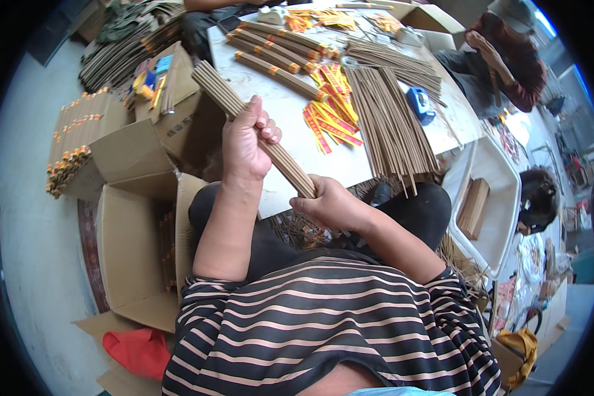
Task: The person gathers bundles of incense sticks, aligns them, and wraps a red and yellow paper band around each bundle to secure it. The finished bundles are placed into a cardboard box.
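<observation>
The left hand (245,142) is wrapped around the middle of a long, tight bundle of thin brown incense sticks (244,115), fingers curled over it in a closed grip. The right hand (330,204) has its grip pressed together around the bundle's near end, close to the person's lap. The bundle runs on a slant, its far end rising up and to the left above the edge of the pale, scuffed worktop (277,105).

On the worktop lies a loose heap of the same brown sticks (389,122), fanned toward the near edge, with a scatter of red and yellow paper bands (330,109) just beside it. Farther back lie several finished bundles wrapped with yellow bands (277,49). A small blue tape dispenser (419,104) sits at the right of the loose heap.

To the left, open brown cardboard boxes (132,224) stand on the floor, and a red cloth (138,350) lies near them. A white plastic tray (501,191) sits at the right.
</observation>
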Tool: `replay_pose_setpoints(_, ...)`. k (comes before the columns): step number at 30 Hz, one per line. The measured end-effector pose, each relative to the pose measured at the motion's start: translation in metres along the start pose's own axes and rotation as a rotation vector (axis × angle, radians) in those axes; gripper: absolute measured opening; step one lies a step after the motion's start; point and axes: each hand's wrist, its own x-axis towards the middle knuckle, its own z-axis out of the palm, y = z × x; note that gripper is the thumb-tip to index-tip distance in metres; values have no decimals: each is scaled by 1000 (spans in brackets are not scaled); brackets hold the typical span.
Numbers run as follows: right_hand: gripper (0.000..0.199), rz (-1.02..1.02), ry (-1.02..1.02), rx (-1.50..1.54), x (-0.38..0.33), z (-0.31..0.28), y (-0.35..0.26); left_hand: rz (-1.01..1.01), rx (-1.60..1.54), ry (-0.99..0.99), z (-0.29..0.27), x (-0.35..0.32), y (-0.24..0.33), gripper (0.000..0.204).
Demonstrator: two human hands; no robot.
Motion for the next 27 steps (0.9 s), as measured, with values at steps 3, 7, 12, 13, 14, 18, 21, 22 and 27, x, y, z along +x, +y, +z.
replay_pose_setpoints(3,20,-9,83,-20,1,-2,3,-95,-17,-127,9,-4,-14,31)
replay_pose_setpoints(7,23,17,13,58,1,-16,6,-208,-123,-97,-8,9,-33,31)
replay_pose_setpoints(12,33,16,154,-275,-25,-79,16,-112,-145,49,-43,37,-14,38)
replay_pose_setpoints(13,29,-55,420,-271,-22,-101,31,-127,-162,30,-49,38,-15,36)
replay_pose_setpoints(14,23,-27,628,-557,-17,-125,40,-147,-159,44,-52,38,-20,36)
replay_pose_setpoints(18,28,173,925,-1020,-5,-171,55,-269,-239,48,-51,40,-39,33)
replay_pose_setpoints(21,30,208,907,-1067,7,-184,62,-294,-224,-17,-61,46,-44,34)
replay_pose_setpoints(22,30,224,894,-1078,11,-187,61,-292,-231,-17,-62,47,-44,32)
replay_pose_setpoints(27,32,289,807,-1212,25,-193,49,-364,-260,32,-61,51,-53,29)
